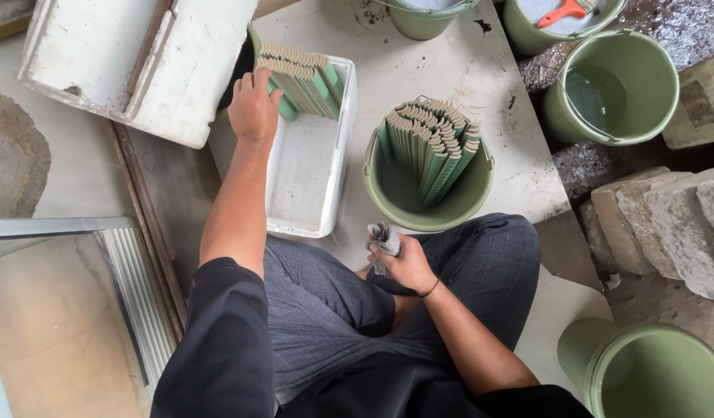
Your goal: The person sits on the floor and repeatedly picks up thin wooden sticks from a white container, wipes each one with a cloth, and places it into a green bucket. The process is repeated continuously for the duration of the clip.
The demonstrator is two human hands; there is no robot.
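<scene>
My left hand (253,104) reaches into a white foam box (335,162) and rests on the near end of a row of thin green tiles (299,77) standing on edge at the box's far end; whether the fingers grip a tile I cannot tell. My right hand (403,263) is closed around a crumpled grey cloth (382,238) above my knee. Just beyond it stands a green bucket (396,197) packed with several upright green tiles (430,147).
A white foam lid (133,62) lies at the upper left. Green buckets stand at the top (423,19), upper right (612,85) with water, and lower right (643,371). One bucket holds an orange-handled tool (562,11). Grey stone blocks (666,224) lie right. A glass pane (55,310) sits lower left.
</scene>
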